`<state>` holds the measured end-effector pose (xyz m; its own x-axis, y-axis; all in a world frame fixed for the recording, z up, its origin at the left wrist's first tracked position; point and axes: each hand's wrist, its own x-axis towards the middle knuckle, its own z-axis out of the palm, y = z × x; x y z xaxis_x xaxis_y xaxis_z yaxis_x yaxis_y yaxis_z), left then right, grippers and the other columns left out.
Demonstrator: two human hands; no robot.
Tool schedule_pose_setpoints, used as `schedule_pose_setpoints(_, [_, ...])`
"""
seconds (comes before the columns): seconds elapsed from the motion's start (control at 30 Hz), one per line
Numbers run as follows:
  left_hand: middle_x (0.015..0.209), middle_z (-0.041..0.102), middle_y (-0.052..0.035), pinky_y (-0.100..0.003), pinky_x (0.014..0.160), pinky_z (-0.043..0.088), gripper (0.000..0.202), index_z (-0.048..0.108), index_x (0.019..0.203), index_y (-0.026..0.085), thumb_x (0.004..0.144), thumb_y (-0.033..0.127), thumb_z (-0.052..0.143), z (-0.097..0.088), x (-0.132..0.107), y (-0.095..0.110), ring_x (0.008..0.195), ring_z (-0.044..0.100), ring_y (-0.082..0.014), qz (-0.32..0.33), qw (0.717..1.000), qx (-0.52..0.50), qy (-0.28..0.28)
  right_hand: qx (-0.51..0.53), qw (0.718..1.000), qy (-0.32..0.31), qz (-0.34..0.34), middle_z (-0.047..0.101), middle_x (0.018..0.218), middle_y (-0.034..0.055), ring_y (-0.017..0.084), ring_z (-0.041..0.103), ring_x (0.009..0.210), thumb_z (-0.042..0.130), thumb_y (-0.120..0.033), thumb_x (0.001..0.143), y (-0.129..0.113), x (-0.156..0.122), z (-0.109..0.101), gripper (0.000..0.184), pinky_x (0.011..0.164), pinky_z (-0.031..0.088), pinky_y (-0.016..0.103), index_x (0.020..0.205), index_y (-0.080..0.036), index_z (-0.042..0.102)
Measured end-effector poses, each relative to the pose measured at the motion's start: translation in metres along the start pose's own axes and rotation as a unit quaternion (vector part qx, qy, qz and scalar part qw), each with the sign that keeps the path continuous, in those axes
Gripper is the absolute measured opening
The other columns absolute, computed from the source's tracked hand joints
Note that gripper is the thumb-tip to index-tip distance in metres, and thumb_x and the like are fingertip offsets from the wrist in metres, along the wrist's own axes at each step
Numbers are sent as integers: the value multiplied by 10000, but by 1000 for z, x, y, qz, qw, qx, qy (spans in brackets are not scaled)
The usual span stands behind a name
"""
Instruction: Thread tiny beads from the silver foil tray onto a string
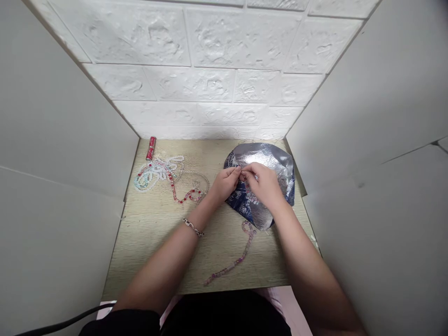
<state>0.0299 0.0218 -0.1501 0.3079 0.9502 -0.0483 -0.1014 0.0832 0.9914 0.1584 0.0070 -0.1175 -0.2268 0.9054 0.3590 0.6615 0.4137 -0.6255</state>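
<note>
My left hand (227, 182) and my right hand (262, 183) meet fingertip to fingertip, both pinched closed. They are over the left part of a silver-lined, blue-patterned pouch or tray (261, 154) that lies open on the table. What the fingers pinch is too small to make out. Clear beads (252, 198) lie in the silver lining, partly hidden under my right hand. A strand of pink and purple beads (241, 258) curves across the tabletop from the pouch's near edge.
White and pale blue bead strands (150, 176) lie heaped at the left, with a red bead strand (172, 184) trailing rightward. Behind them is a small red cylinder (150, 148). Grey panels flank the wooden table (157, 252), and a white brick-patterned wall (210, 84) stands behind.
</note>
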Motion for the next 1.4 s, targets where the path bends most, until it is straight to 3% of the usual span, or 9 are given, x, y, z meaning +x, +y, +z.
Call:
schedule_pose_setpoints(0.2, [393,264,90,-162,324,157,374,430,596,141,734,488,451,1,0,4,317,219,-11,-15,1000,-23,-14,-20,1000,-4,-15,533,720,14,143,487,698,397,-143,787,0,-1,1,124,631,351,255,721,-191,491])
schedule_pose_setpoints(0.33, [454,365,67,-158,318,193,350,412,593,139,741,453,462,3,-2,9,322,293,-5,3,999,-20,-27,-24,1000,1,-15,492,748,23,143,462,698,370,-165,804,-2,-1,1,103,622,342,263,740,-192,447])
schedule_pose_setpoints(0.6, [559,497,45,-167,284,203,275,491,750,146,761,417,447,2,-3,12,306,409,-27,4,999,-24,-25,1,999,20,-35,468,770,25,141,452,747,306,-220,857,-2,0,1,140,663,361,272,765,-201,410])
schedule_pose_setpoints(0.73, [452,474,51,-161,304,218,272,510,647,128,739,383,490,1,-5,16,300,376,-20,3,999,13,-49,2,997,65,-41,492,793,26,142,472,759,312,-221,855,-1,0,-2,133,675,376,284,788,-209,427])
schedule_pose_setpoints(0.87, [388,448,56,-157,333,241,253,549,621,118,725,348,521,0,-7,18,308,357,-17,0,997,47,-62,34,985,168,-18,526,802,19,139,498,780,350,-226,845,3,0,-8,121,702,393,295,799,-218,462])
schedule_pose_setpoints(1.0, [396,456,53,-161,327,237,259,581,660,122,714,370,531,0,-7,17,319,362,-26,-15,996,60,-61,180,943,276,43,534,805,4,90,502,636,381,-273,839,9,2,-13,115,616,416,264,795,-209,465])
schedule_pose_setpoints(1.17, [444,502,28,-162,342,270,267,598,637,119,704,368,533,-1,-9,19,356,386,-33,-25,995,68,-65,371,845,372,97,493,726,-31,38,431,464,421,-290,811,14,7,-23,104,435,353,189,760,-203,395])
schedule_pose_setpoints(1.3, [525,562,-8,-161,376,308,265,583,563,107,687,338,543,-1,-11,23,403,417,-35,-21,995,58,-72,432,770,447,143,425,653,-59,27,386,408,383,-267,816,20,6,-31,84,383,307,169,760,-214,350])
schedule_pose_setpoints(1.4, [549,579,-18,-160,386,319,245,577,528,110,674,304,542,-1,-12,26,428,442,-42,-23,996,50,-69,441,756,451,178,399,664,-55,28,385,415,368,-287,818,23,4,-33,84,382,310,172,771,-226,335])
